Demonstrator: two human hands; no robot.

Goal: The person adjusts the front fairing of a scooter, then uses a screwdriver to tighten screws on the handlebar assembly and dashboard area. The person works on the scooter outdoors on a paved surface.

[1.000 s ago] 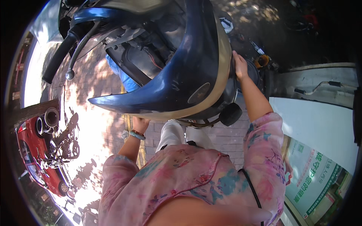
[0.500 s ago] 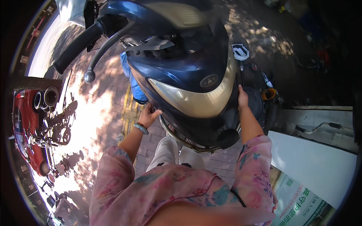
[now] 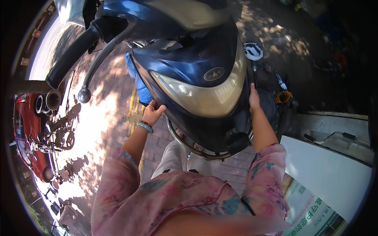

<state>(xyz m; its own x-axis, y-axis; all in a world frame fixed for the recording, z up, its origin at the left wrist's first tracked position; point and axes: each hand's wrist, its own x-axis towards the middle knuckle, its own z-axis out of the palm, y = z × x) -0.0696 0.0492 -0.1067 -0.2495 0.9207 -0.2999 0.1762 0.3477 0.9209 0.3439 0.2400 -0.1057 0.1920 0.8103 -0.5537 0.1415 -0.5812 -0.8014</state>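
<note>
The dark blue and gold front panel of a scooter fills the middle, below the upper cowl and the black handlebar grip with its metal lever. My left hand holds the panel’s left edge, thumb on the front face and fingers curled out of sight, a bead bracelet and a pale bangle on the wrist. My right hand grips the right edge, fingers along the side. A curved metal bar runs under the panel. Something blue shows behind it on the left.
A red car and parked two-wheelers stand at left on sunlit paving. Tools and a white object lie at upper right. A white board with print and a bent metal bar are at right.
The panel, earlier tilted with its wiring exposed, now stands upright against the scooter, covering most of the inside. My hands moved with it; in the last half second both shifted slightly upward in view.
</note>
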